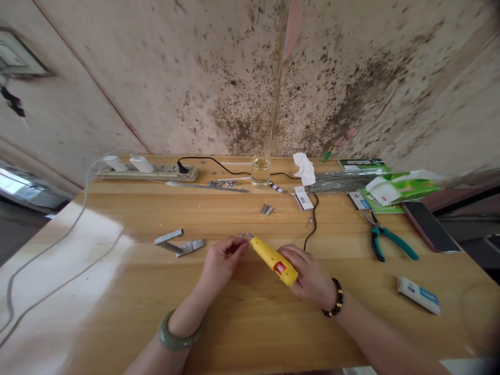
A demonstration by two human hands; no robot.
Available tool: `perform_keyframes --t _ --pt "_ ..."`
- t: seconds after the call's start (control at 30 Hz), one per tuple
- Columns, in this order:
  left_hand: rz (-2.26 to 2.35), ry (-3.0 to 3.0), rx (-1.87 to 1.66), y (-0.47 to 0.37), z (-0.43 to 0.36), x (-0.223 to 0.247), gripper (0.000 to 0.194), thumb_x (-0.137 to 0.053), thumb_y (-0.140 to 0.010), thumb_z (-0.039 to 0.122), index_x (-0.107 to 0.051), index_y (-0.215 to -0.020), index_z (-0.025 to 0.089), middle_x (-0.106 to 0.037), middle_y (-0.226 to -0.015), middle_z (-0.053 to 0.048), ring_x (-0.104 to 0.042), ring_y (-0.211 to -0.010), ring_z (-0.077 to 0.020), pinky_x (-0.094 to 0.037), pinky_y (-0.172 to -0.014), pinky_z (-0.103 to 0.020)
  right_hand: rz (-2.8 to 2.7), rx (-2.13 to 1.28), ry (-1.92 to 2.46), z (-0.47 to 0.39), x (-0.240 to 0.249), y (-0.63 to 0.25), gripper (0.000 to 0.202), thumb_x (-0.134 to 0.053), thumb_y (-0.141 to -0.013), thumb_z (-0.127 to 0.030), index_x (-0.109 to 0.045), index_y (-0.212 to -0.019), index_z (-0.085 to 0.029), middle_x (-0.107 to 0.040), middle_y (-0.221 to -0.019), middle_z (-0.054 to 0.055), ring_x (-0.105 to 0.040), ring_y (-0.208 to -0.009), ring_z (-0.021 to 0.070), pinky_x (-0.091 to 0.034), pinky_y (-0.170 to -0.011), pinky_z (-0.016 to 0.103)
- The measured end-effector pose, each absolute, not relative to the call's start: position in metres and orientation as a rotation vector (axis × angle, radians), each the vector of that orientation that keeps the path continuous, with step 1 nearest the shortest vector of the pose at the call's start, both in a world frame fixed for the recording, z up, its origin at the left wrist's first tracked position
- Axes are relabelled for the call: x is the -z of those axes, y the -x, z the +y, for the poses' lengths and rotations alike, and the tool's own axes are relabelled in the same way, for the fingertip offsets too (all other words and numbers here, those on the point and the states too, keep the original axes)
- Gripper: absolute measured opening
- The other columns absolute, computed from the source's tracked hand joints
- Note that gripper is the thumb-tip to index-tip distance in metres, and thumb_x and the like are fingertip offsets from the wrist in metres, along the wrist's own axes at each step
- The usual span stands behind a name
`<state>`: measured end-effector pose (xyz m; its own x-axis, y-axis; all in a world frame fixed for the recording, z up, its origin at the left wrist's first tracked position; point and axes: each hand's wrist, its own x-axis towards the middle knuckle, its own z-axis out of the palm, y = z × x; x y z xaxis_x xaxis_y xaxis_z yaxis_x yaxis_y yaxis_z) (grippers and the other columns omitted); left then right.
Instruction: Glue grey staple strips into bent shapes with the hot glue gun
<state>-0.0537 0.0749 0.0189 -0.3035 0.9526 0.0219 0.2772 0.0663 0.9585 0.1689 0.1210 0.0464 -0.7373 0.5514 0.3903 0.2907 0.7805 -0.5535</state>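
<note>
My right hand [312,273] is wrapped round a yellow hot glue gun [271,258] with a red switch window. The metal nozzle points up and left, close to the fingertips of my left hand [224,260]. Thumb and forefinger of that hand are pinched together at the nozzle; the small piece between them is too small to make out. Just beyond the fingertips lie some tiny metallic bits. Left of my left hand, a row of grey staple-like blocks [191,247] lies beside an angled grey metal strip [169,240].
At the back stand a power strip [156,172] and a glass of yellowish liquid [261,171]. A black cord [314,224] curves down at the right. Further right are teal-handled pliers [390,240], a phone [429,226], a bundle of thin wires [339,181] and a small box [417,295].
</note>
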Motion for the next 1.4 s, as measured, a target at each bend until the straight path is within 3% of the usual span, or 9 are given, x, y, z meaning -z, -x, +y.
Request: perform_keyframes --t 1.4 --pt "1.695 -1.311 -1.199 0.0533 0.0741 -0.0177 0.019 -0.061 -0.076 0.033 -0.069 -0.081 0.016 -0.067 -0.071 -0.003 -0.057 -0.061 -0.0135 -0.043 -0.056 -0.022 -2.410 -0.737 0.659 0.1218 -0.0438 -0.1702 0.026 -0.047 -0.080 -0.013 -0.048 -0.105 -0.017 -0.059 -0.096 0.010 -0.056 -0.088 0.0211 -0.049 -0.078 0.036"
